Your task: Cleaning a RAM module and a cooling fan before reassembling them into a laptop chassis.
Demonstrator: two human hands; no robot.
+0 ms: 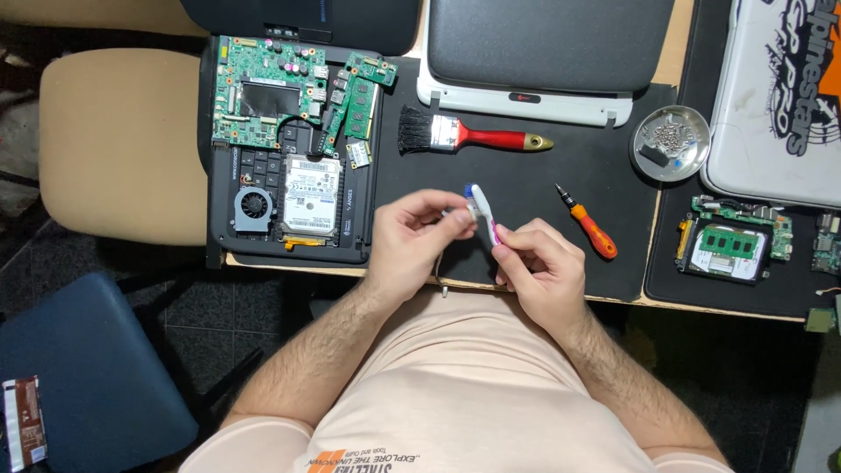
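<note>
Toothbrush (482,210), white with blue at the head and pink along the handle, sits between both hands just above the near edge of the counter (666,61), its bristle end pressed against a small pale part (471,208) too tiny to identify. The right hand (543,267) has its grip closed on the pink handle, thumb and forefinger pinching it, wrist bent inward. The left hand (412,241) has its grip closed on the small part, fingers curled, and a thin cable (440,267) hangs down from it. Both forearms angle in from a peach shirt (455,385). Under the hands lies a black mat (517,175), matte and smooth, over a tan wooden top. On it rest a paintbrush (469,137) with black bristles and a glossy red handle, and a small orange-handled screwdriver (589,225) lying diagonally. Left of the hands sits an opened black laptop base (289,149) showing green circuit boards, a round fan and a silver hard drive. A closed dark laptop (534,52) lies beyond the paintbrush, and a round metal dish (671,143) of screws sits to the right. Further right, another green board (734,243) rests on a 2nd mat. A beige chair (114,140) and a blue seat (88,368) stand at the left over a dark tiled floor.
</note>
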